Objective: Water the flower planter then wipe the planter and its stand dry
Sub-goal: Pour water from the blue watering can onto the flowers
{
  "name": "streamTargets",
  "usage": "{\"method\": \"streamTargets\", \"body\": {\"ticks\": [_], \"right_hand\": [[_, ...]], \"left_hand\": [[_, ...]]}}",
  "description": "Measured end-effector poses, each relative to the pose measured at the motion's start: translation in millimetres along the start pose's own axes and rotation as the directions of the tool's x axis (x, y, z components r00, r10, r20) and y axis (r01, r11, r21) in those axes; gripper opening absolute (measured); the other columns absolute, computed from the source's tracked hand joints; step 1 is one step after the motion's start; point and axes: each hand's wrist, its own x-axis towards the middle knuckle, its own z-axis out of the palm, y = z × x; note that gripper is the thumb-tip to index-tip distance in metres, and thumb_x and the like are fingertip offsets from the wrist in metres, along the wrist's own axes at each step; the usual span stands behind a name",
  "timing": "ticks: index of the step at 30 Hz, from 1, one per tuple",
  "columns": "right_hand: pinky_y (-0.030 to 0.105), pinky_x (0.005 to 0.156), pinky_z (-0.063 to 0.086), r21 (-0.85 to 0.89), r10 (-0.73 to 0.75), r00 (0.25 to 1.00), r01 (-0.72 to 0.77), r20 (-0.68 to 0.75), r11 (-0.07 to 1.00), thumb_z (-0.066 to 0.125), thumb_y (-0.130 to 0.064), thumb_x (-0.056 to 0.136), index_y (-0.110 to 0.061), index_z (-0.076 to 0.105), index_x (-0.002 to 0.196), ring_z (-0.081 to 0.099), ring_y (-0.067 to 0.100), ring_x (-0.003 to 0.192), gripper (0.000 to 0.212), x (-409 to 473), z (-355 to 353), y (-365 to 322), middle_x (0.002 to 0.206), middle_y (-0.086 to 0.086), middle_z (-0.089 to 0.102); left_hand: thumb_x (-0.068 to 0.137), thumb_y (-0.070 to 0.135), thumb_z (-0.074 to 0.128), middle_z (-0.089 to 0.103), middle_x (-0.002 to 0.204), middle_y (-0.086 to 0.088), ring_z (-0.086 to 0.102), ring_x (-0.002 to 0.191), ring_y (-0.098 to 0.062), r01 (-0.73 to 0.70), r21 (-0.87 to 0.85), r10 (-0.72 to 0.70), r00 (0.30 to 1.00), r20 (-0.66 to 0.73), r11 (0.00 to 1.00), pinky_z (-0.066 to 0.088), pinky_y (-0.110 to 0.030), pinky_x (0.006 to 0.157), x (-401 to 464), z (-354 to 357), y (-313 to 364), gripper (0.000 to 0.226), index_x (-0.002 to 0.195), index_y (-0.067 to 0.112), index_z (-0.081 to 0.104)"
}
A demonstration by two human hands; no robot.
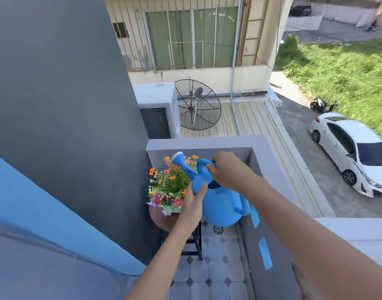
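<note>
A blue watering can hangs above the balcony corner, its white-tipped spout reaching over the flowers. My right hand grips the can's top handle. My left hand presses flat against the can's left side. Under the spout is the flower planter, a white pot full of orange, red and purple blooms. It sits on a round brown stand with dark metal legs. I see no water coming from the spout.
A dark grey wall rises at the left. The grey balcony parapet runs along the right, with blue tape strips on it. The floor has pale tiles and a drain. Below are a satellite dish, a roof and a white car.
</note>
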Motion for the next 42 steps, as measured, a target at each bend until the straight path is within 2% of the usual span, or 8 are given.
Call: {"method": "streamTargets", "body": {"ticks": [3,6,12,16,25,32,38,42], "right_hand": [[0.030,0.049,0.028,-0.089,0.009,1.000,-0.007,0.015,0.996,0.050,-0.025,0.098,-0.009,0.040,0.070,0.046,0.028,0.067,0.034,5,-5,-13,0.070,0.005,0.042],[0.031,0.055,0.035,-0.134,0.055,0.997,-0.049,0.045,0.990,0.050,-0.021,0.100,-0.007,0.043,0.084,0.043,0.022,0.062,0.022,10,-9,-32,0.080,0.006,0.040],[0.028,0.047,0.030,-0.179,0.118,0.991,-0.104,0.066,0.978,0.049,-0.017,0.100,-0.008,0.040,0.087,0.039,0.016,0.056,0.018,17,-5,-57,0.076,0.002,0.035],[0.029,0.048,0.031,-0.170,0.147,0.986,-0.132,0.079,0.977,0.048,-0.018,0.099,-0.010,0.038,0.075,0.038,0.015,0.058,0.026,27,0,-65,0.091,0.011,0.050],[0.028,0.044,0.025,-0.165,0.181,0.983,-0.177,0.009,0.970,0.053,-0.027,0.099,-0.015,0.032,0.064,0.033,0.016,0.049,0.043,24,-6,-78,0.065,0.002,0.039],[0.028,0.046,0.035,-0.150,0.261,0.965,-0.261,-0.019,0.954,0.053,-0.030,0.100,-0.015,0.036,0.068,0.044,0.019,0.050,0.038,15,-18,-65,0.072,0.005,0.047],[0.027,0.046,0.032,-0.154,0.320,0.946,-0.324,-0.051,0.933,0.054,-0.031,0.099,-0.013,0.039,0.067,0.043,0.018,0.050,0.039,2,-26,-46,0.068,0.004,0.046],[0.027,0.046,0.036,-0.121,0.340,0.939,-0.343,-0.050,0.931,0.055,-0.033,0.099,-0.007,0.058,0.087,0.047,0.018,0.053,0.029,-8,-28,-40,0.080,0.008,0.060]], "left_hand": [[0.100,0.050,0.047,0.066,0.117,-0.008,0.063,0.102,-0.023,0.039,0.014,-0.039,0.999,0.036,0.999,0.048,-0.032,0.078,-2,-5,8,0.028,0.120,0.031,0.056],[0.102,0.049,0.044,0.067,0.108,0.002,0.064,0.097,-0.013,0.083,0.018,-0.085,0.992,0.098,0.996,0.050,-0.035,0.082,-1,-17,18,0.021,0.110,0.034,0.056],[0.098,0.060,0.042,0.068,0.102,-0.001,0.063,0.090,-0.017,0.071,0.044,-0.077,0.987,0.143,0.996,0.047,-0.037,0.074,8,-41,13,0.037,0.115,0.033,0.060],[0.095,0.064,0.043,0.068,0.104,-0.017,0.061,0.092,-0.025,0.021,0.054,-0.031,0.981,0.189,0.998,0.044,-0.038,0.078,12,-52,15,0.046,0.114,0.028,0.065],[0.098,0.061,0.039,0.071,0.118,-0.002,0.064,0.112,-0.021,0.017,0.086,-0.037,0.970,0.240,0.996,0.046,-0.049,0.100,18,-62,24,0.036,0.114,0.039,0.061],[0.092,0.064,0.044,0.068,0.113,-0.021,0.063,0.109,-0.038,-0.003,0.046,-0.011,0.951,0.310,0.999,0.049,-0.055,0.092,22,-42,27,0.039,0.103,0.033,0.065],[0.082,0.083,0.043,0.069,0.107,-0.010,0.065,0.103,-0.031,0.006,0.078,-0.035,0.930,0.366,0.997,0.048,-0.056,0.094,22,-19,16,0.062,0.113,0.034,0.067],[0.098,0.060,0.043,0.072,0.117,-0.007,0.066,0.112,-0.025,-0.010,0.082,-0.021,0.928,0.371,0.997,0.048,-0.054,0.101,14,-16,23,0.047,0.121,0.026,0.065]]}}
